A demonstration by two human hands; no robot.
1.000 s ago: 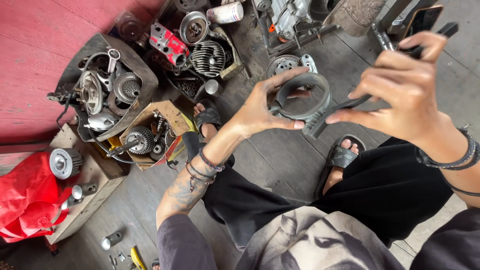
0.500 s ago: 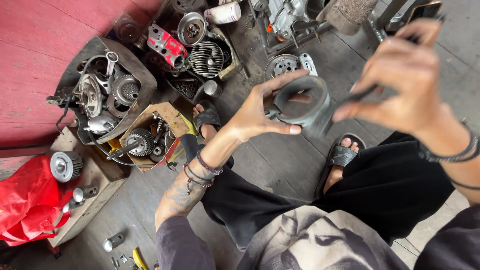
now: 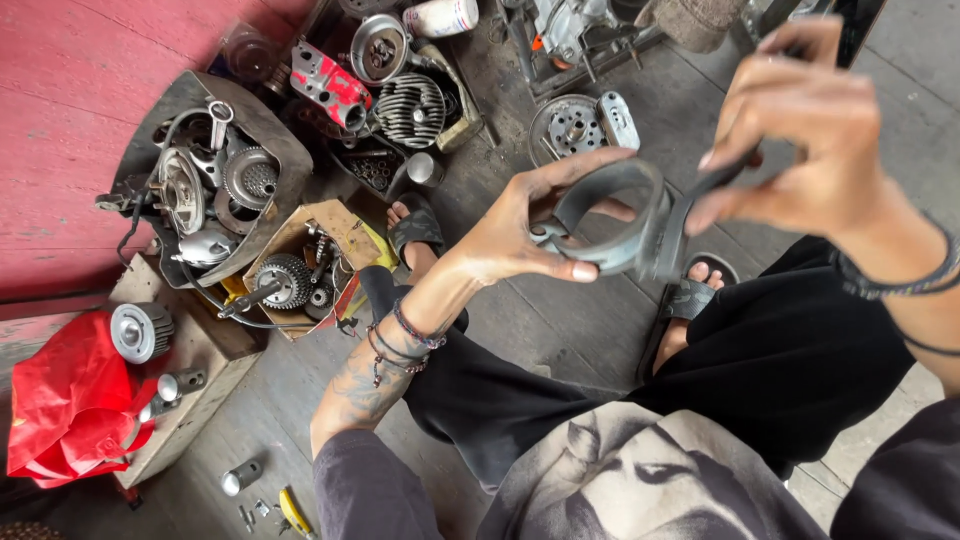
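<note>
My left hand (image 3: 515, 225) grips a grey metal ring-shaped band tool (image 3: 625, 215), thumb under its lower edge and fingers over the top. From the band's block on the right a dark handle (image 3: 715, 180) runs up and right. My right hand (image 3: 800, 140) is closed around that handle, above and to the right of the ring. Both hands hold the tool in the air over my knees and sandalled feet (image 3: 690, 300).
Engine parts lie on the concrete floor: a tray of gears and covers (image 3: 210, 180), a cardboard box with a sprocket (image 3: 300, 270), a finned cylinder (image 3: 410, 105), a round plate (image 3: 570, 125). A red bag (image 3: 65, 400) rests at the left by a wooden block.
My right hand has swung the handle from far right toward the ring and turned it more upright. The ring has tilted in my left hand. The view has shifted slightly.
</note>
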